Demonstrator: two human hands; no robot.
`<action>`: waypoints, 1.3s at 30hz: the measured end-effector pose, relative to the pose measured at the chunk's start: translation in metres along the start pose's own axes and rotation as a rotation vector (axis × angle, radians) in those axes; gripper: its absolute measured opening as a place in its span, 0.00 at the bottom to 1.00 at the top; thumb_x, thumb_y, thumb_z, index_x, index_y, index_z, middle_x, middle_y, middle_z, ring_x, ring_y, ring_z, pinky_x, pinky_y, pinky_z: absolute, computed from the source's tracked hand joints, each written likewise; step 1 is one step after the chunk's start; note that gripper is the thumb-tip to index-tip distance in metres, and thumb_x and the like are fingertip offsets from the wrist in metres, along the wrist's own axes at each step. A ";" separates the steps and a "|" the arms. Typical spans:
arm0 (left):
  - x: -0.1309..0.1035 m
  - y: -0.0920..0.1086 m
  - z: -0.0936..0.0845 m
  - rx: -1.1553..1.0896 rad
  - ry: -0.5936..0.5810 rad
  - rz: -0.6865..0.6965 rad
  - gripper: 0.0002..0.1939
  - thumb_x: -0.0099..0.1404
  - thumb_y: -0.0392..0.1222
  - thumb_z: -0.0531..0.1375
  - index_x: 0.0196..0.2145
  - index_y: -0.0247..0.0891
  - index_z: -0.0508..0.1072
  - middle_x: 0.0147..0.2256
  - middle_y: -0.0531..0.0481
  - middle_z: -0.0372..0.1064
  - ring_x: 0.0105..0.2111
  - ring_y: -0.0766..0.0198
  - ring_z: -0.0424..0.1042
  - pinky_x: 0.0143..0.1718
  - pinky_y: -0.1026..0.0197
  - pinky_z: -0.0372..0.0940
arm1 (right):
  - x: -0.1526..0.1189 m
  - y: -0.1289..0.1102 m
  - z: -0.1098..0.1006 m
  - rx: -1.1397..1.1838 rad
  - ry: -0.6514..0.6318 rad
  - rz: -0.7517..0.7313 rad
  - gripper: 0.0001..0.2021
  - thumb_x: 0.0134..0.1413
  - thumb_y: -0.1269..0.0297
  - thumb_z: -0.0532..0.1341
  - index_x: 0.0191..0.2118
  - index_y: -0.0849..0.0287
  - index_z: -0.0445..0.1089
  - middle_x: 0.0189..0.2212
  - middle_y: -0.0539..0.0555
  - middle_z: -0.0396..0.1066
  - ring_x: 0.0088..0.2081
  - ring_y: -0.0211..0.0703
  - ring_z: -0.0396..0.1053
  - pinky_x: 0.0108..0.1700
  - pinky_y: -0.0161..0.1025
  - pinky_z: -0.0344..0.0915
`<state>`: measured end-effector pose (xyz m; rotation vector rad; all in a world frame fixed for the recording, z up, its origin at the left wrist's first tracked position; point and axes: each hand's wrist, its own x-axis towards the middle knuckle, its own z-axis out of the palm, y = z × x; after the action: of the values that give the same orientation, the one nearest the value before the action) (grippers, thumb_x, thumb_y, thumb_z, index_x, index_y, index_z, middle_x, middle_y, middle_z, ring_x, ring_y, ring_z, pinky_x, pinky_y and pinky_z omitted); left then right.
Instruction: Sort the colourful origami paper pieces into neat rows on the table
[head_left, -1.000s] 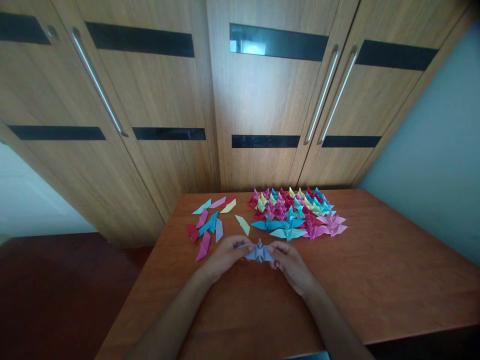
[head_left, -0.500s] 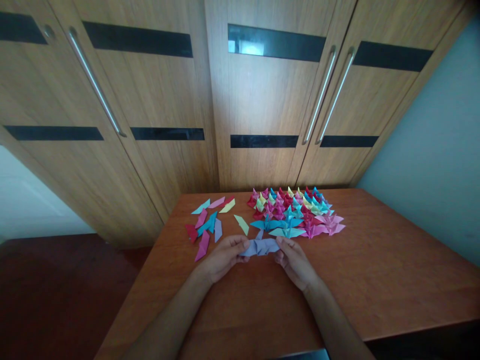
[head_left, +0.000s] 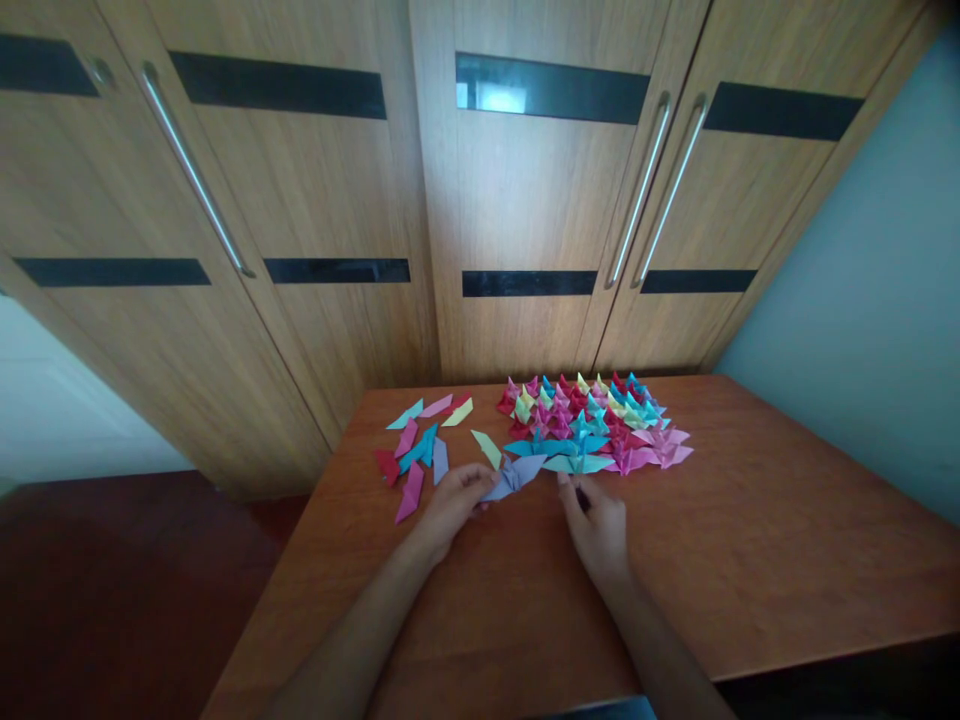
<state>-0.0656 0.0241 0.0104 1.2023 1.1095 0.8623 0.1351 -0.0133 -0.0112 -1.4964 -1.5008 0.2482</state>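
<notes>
Head view of a wooden table (head_left: 750,560) set against wardrobe doors (head_left: 525,200). The left hand (head_left: 454,500) pinches the near-left end of a lavender folded paper piece (head_left: 516,473), which lies low over the table just near a row of blue folded pieces (head_left: 559,455). The right hand (head_left: 600,520) rests on the table to the right, apart from the lavender piece, fingers loosely curled; whether anything sits under its fingertips cannot be told. Farther back lies a dense cluster of finished multicoloured pieces (head_left: 592,410). At far left, flat folded paper strips (head_left: 416,450) lie scattered; one yellow-green strip (head_left: 486,448) lies just beside the lavender piece.
</notes>
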 end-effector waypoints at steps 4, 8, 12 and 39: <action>0.001 -0.003 0.003 0.036 -0.018 0.047 0.15 0.55 0.53 0.61 0.24 0.37 0.69 0.22 0.56 0.64 0.21 0.70 0.60 0.22 0.68 0.50 | -0.009 -0.014 0.005 -0.051 -0.122 -0.161 0.13 0.59 0.56 0.52 0.31 0.57 0.68 0.26 0.52 0.69 0.28 0.39 0.65 0.32 0.34 0.56; 0.002 -0.006 0.006 0.061 -0.065 0.087 0.15 0.56 0.53 0.60 0.24 0.37 0.69 0.23 0.54 0.66 0.21 0.69 0.60 0.23 0.67 0.53 | -0.012 -0.021 0.013 -0.181 -0.210 -0.219 0.10 0.59 0.60 0.52 0.32 0.56 0.67 0.27 0.52 0.70 0.29 0.40 0.66 0.32 0.34 0.55; 0.003 -0.007 0.006 0.175 -0.022 0.179 0.13 0.58 0.51 0.59 0.26 0.38 0.70 0.23 0.54 0.65 0.23 0.66 0.62 0.26 0.64 0.57 | -0.012 -0.018 0.016 -0.247 -0.189 -0.207 0.10 0.59 0.61 0.52 0.31 0.56 0.67 0.27 0.52 0.71 0.28 0.40 0.67 0.31 0.34 0.54; 0.003 -0.001 0.022 0.695 0.163 0.558 0.06 0.63 0.40 0.56 0.34 0.40 0.74 0.32 0.53 0.74 0.29 0.66 0.69 0.33 0.65 0.62 | -0.013 0.018 -0.021 -0.352 -0.324 -0.096 0.11 0.60 0.62 0.51 0.32 0.56 0.69 0.29 0.50 0.73 0.30 0.39 0.69 0.31 0.32 0.54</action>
<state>-0.0440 0.0208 0.0091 2.1163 1.2749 1.0373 0.1591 -0.0305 -0.0192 -1.7119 -1.9482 0.1817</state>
